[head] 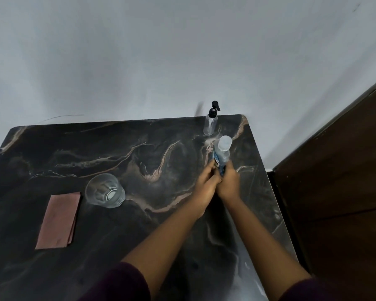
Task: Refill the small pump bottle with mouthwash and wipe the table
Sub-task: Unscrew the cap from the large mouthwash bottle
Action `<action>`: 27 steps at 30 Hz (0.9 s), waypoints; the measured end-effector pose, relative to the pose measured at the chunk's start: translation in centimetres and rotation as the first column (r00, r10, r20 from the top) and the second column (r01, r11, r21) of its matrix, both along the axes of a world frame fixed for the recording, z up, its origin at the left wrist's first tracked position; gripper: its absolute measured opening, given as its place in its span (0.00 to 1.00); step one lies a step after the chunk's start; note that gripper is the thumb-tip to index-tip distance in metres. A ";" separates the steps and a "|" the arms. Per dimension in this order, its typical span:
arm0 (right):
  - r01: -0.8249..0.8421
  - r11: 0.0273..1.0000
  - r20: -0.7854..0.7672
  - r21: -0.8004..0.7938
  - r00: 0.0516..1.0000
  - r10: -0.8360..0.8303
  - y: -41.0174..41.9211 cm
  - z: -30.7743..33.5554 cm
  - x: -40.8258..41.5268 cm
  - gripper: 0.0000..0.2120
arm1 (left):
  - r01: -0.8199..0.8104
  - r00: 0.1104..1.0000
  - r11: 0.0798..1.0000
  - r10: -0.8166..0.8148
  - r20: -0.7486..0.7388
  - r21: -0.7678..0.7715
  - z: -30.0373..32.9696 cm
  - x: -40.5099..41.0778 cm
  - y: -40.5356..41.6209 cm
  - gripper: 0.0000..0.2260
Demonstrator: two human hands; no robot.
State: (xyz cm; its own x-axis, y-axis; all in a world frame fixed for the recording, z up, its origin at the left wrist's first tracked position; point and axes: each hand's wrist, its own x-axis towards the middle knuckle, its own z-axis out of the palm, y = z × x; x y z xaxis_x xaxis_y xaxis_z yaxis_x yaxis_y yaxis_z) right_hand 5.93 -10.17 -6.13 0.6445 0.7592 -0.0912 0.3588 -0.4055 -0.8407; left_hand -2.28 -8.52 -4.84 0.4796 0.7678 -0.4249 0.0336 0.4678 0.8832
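**Bystanders on and around the table**

Clear faceted drinking glass (104, 190) stood upright, left of centre, just beside the far right corner of the cloth. Pale grey wall (161, 57) ran behind. Dark wooden door (343, 181) stood at right.

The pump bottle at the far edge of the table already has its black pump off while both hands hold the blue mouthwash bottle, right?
Not quite. In the head view the pump bottle has its black pump on. The rest holds: left hand and right hand both hold the blue mouthwash bottle.
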 end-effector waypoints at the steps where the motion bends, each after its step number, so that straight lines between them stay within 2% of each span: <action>1: 0.011 1.000 -0.004 -0.005 1.000 -0.011 -0.7 0.0 -1.1 0.09 | -0.004 1.000 1.000 0.004 0.000 -0.007 0.0 -1.2 -0.8 0.26; 4: 0.023 0.999 -0.023 -0.027 0.999 -0.024 -2.7 -0.4 -4.6 0.06 | -0.025 1.000 1.000 0.025 -0.006 -0.008 -0.1 -4.8 -3.1 0.26; 8: -0.009 1.000 -0.041 0.007 0.999 0.009 -4.4 -0.1 -9.4 0.07 | -0.066 0.997 0.996 0.067 -0.022 0.058 0.4 -9.9 -4.7 0.24; 15: -0.128 0.976 -0.140 0.177 0.978 0.154 -4.0 5.0 -15.2 0.12 | -0.166 0.985 0.954 0.170 0.004 0.251 5.1 -16.7 -4.2 0.15; 17: -0.178 0.955 -0.129 0.238 0.969 0.213 -3.5 8.0 -16.5 0.15 | -0.202 0.976 0.903 0.218 0.002 0.379 7.5 -18.3 -3.4 0.14; 21: -0.251 0.895 -0.080 0.369 0.951 0.300 -3.0 13.1 -18.5 0.15 | -0.226 0.965 0.774 0.261 0.027 0.592 12.3 -21.0 -1.6 0.15; 24: -0.312 0.837 -0.067 0.449 0.923 0.380 -3.3 16.0 -19.9 0.15 | -0.234 0.960 0.644 0.272 0.067 0.728 16.3 -23.0 -0.5 0.20; 27: -0.355 0.796 -0.043 0.490 0.903 0.428 -3.7 18.5 -21.3 0.13 | -0.185 0.979 0.601 0.184 0.091 0.778 20.8 -24.9 0.4 0.29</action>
